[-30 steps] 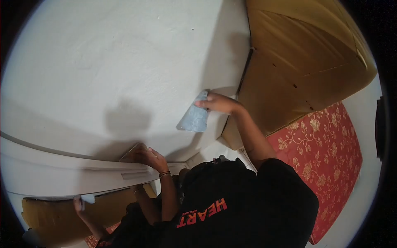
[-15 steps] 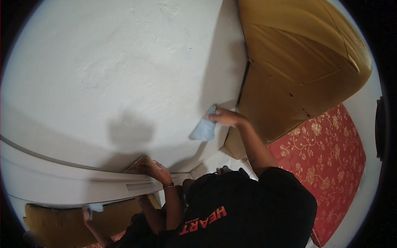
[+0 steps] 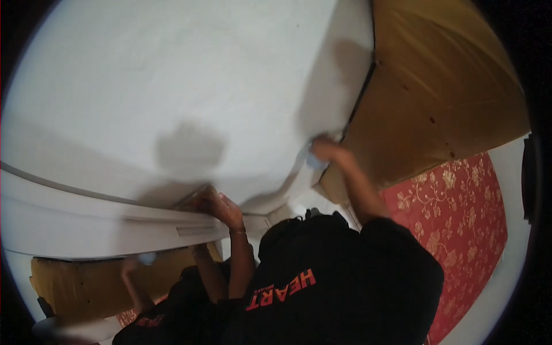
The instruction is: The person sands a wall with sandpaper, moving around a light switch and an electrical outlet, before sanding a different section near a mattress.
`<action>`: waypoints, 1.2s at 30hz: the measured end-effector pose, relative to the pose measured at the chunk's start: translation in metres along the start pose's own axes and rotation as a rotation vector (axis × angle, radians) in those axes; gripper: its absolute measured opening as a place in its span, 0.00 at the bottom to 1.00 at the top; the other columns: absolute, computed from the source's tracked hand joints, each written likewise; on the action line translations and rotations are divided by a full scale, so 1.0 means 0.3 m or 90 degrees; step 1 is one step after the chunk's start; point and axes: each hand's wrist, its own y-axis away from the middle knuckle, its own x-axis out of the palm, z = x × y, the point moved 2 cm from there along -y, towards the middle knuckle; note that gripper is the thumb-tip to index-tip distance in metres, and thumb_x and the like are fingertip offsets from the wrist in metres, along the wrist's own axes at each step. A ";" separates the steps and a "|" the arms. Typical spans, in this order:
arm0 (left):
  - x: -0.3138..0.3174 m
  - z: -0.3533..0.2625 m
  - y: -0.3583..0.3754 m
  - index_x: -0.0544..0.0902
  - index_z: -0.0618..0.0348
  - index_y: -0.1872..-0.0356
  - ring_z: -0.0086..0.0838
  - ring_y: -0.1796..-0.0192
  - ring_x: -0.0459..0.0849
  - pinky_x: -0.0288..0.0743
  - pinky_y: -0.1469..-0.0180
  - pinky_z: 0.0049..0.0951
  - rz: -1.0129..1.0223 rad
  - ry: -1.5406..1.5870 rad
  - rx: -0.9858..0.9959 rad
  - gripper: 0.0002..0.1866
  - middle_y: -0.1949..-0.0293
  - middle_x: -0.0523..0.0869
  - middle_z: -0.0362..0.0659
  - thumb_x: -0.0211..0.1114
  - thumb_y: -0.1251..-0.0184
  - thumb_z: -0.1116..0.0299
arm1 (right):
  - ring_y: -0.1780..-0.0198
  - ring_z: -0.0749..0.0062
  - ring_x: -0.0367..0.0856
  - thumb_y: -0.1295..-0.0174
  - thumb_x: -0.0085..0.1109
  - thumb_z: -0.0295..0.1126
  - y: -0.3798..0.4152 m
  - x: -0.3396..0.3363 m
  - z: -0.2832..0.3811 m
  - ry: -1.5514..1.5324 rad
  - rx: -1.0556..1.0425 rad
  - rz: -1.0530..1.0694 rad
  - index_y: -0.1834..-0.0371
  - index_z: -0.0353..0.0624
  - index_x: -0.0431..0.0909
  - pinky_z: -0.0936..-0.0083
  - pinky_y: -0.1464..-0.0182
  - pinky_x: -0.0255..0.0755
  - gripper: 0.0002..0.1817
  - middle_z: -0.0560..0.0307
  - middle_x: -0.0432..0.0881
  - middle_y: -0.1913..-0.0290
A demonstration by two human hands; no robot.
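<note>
My right hand [image 3: 328, 150], blurred by motion, is closed on a light blue cloth [image 3: 315, 158]. The bunched cloth is against the white wall surface [image 3: 253, 86], close to the dark edge of a mustard padded panel. My left hand [image 3: 227, 211] rests at the upper edge of a white-framed mirror [image 3: 103, 230]. Its fingers stretch left along that edge and lie partly in shadow. In the mirror's glass, the reflected hand and blue cloth show at the lower left.
The mustard upholstered panel [image 3: 443, 103] rises at the right. Below it lies a red mattress [image 3: 460, 213] with a gold flower pattern. My black shirt [image 3: 345, 276] fills the lower middle. Shadows of my head and arms fall on the wall.
My right hand has moved right and slightly up, towards the mustard panel. The cloth hung spread out before and is now bunched. The view has shifted; my left hand stays on the mirror edge.
</note>
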 end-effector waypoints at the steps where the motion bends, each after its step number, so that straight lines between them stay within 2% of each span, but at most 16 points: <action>1: 0.000 0.006 0.015 0.42 0.71 0.35 0.59 0.32 0.35 0.29 0.32 0.50 0.019 -0.010 -0.006 0.31 0.34 0.39 0.68 0.41 0.32 0.64 | 0.66 0.49 0.78 0.49 0.47 0.35 0.162 -0.376 0.215 -0.042 0.086 0.036 0.74 0.32 0.79 0.61 0.60 0.69 0.15 0.38 0.79 0.68; 3: 0.007 0.014 0.010 0.41 0.74 0.35 0.56 0.31 0.33 0.27 0.32 0.47 0.032 0.022 -0.060 0.32 0.33 0.35 0.65 0.39 0.30 0.61 | 0.67 0.48 0.77 0.43 0.46 0.45 0.270 -0.611 0.312 -0.190 0.061 -0.112 0.75 0.32 0.77 0.60 0.62 0.69 0.23 0.36 0.78 0.70; 6: -0.063 -0.080 -0.054 0.37 0.72 0.35 0.59 0.32 0.31 0.30 0.33 0.51 -0.092 0.080 -0.033 0.34 0.34 0.31 0.65 0.38 0.30 0.59 | 0.74 0.51 0.76 0.41 0.46 0.46 0.247 -0.568 0.341 -0.279 0.067 -0.084 0.76 0.30 0.75 0.62 0.66 0.68 0.25 0.39 0.77 0.75; 8: -0.106 -0.109 -0.140 0.37 0.69 0.34 0.57 0.31 0.31 0.31 0.34 0.53 -0.177 0.098 -0.015 0.35 0.34 0.30 0.64 0.37 0.30 0.53 | 0.70 0.51 0.77 0.42 0.47 0.47 0.149 -0.326 0.292 -0.245 -0.050 0.023 0.73 0.28 0.75 0.63 0.62 0.69 0.25 0.38 0.78 0.71; 10: -0.195 -0.163 -0.248 0.40 0.68 0.34 0.53 0.30 0.34 0.34 0.33 0.49 -0.244 0.099 -0.019 0.32 0.33 0.32 0.62 0.40 0.29 0.58 | 0.66 0.53 0.77 0.41 0.46 0.46 0.103 -0.087 0.314 -0.163 0.027 0.115 0.70 0.28 0.75 0.64 0.59 0.69 0.25 0.37 0.79 0.67; 11: -0.101 -0.024 -0.178 0.40 0.68 0.34 0.53 0.30 0.34 0.34 0.33 0.49 -0.245 0.101 -0.022 0.32 0.33 0.32 0.62 0.40 0.29 0.58 | 0.66 0.53 0.77 0.41 0.46 0.46 0.106 -0.048 0.297 -0.160 0.027 0.115 0.70 0.28 0.75 0.64 0.59 0.69 0.25 0.37 0.79 0.67; 13: 0.098 0.417 -0.279 0.42 0.68 0.34 0.47 0.29 0.37 0.38 0.32 0.42 -0.018 0.238 0.027 0.31 0.32 0.34 0.59 0.43 0.30 0.65 | 0.64 0.54 0.77 0.41 0.45 0.46 0.098 -0.041 0.238 -0.207 0.048 -0.007 0.67 0.28 0.75 0.63 0.57 0.69 0.25 0.37 0.78 0.64; 14: 0.021 0.203 -0.142 0.42 0.68 0.34 0.47 0.29 0.37 0.38 0.32 0.42 -0.016 0.232 0.030 0.31 0.32 0.34 0.59 0.43 0.30 0.65 | 0.63 0.57 0.77 0.41 0.46 0.44 0.095 -0.088 0.204 -0.212 0.024 0.008 0.66 0.28 0.75 0.65 0.57 0.69 0.23 0.39 0.79 0.64; 16: -0.100 -0.045 -0.234 0.60 0.72 0.40 0.30 0.44 0.71 0.62 0.42 0.21 -0.214 0.276 -0.037 0.22 0.41 0.68 0.52 0.42 0.27 0.67 | 0.63 0.62 0.77 0.41 0.48 0.42 0.152 -0.305 0.204 -0.294 0.014 0.000 0.64 0.30 0.75 0.68 0.56 0.69 0.21 0.43 0.80 0.64; 21: -0.121 -0.028 -0.228 0.57 0.72 0.39 0.31 0.44 0.70 0.64 0.43 0.23 -0.262 0.307 -0.030 0.25 0.41 0.67 0.53 0.45 0.29 0.63 | 0.63 0.63 0.77 0.43 0.51 0.46 0.247 -0.474 0.251 -0.467 0.045 -0.086 0.63 0.31 0.75 0.68 0.57 0.69 0.23 0.44 0.79 0.65; 25: -0.130 -0.045 -0.246 0.54 0.71 0.38 0.32 0.45 0.69 0.65 0.44 0.26 -0.333 0.348 -0.026 0.29 0.42 0.66 0.54 0.47 0.30 0.60 | 0.60 0.72 0.75 0.40 0.52 0.41 0.159 -0.019 0.181 -0.627 0.243 -0.228 0.59 0.36 0.76 0.74 0.55 0.68 0.18 0.54 0.79 0.62; 27: -0.131 -0.068 -0.258 0.53 0.71 0.37 0.33 0.46 0.69 0.66 0.45 0.28 -0.365 0.372 -0.023 0.31 0.42 0.66 0.55 0.49 0.31 0.58 | 0.56 0.65 0.74 0.42 0.51 0.40 0.176 0.182 0.189 -0.825 0.305 -0.229 0.55 0.33 0.72 0.69 0.53 0.66 0.20 0.47 0.78 0.58; 28: -0.134 -0.088 -0.270 0.52 0.71 0.37 0.33 0.46 0.69 0.67 0.45 0.28 -0.377 0.386 -0.019 0.32 0.42 0.66 0.55 0.49 0.31 0.57 | 0.57 0.65 0.74 0.41 0.50 0.38 0.230 0.135 0.245 -0.696 0.392 -0.269 0.52 0.32 0.70 0.69 0.52 0.66 0.21 0.48 0.78 0.58; 31: -0.171 -0.150 -0.266 0.50 0.71 0.37 0.34 0.46 0.69 0.66 0.45 0.28 -0.343 0.350 -0.011 0.30 0.41 0.64 0.57 0.48 0.30 0.60 | 0.50 0.62 0.72 0.40 0.49 0.41 0.182 0.291 0.136 -1.006 0.529 -0.287 0.46 0.30 0.66 0.69 0.47 0.63 0.26 0.45 0.75 0.50; 35: -0.042 0.074 -0.226 0.47 0.70 0.36 0.35 0.47 0.70 0.65 0.43 0.29 -0.224 0.192 -0.112 0.29 0.42 0.65 0.55 0.47 0.30 0.64 | 0.35 0.59 0.59 0.36 0.39 0.50 0.078 0.156 0.049 -0.851 0.466 -0.759 0.39 0.30 0.59 0.73 0.35 0.50 0.33 0.44 0.61 0.36; 36: -0.045 0.076 -0.221 0.46 0.69 0.35 0.38 0.41 0.65 0.60 0.39 0.32 -0.187 0.186 -0.120 0.29 0.37 0.59 0.57 0.47 0.30 0.65 | 0.35 0.59 0.59 0.36 0.39 0.50 0.057 0.108 0.033 -0.854 0.470 -0.759 0.39 0.30 0.59 0.73 0.35 0.50 0.33 0.44 0.61 0.36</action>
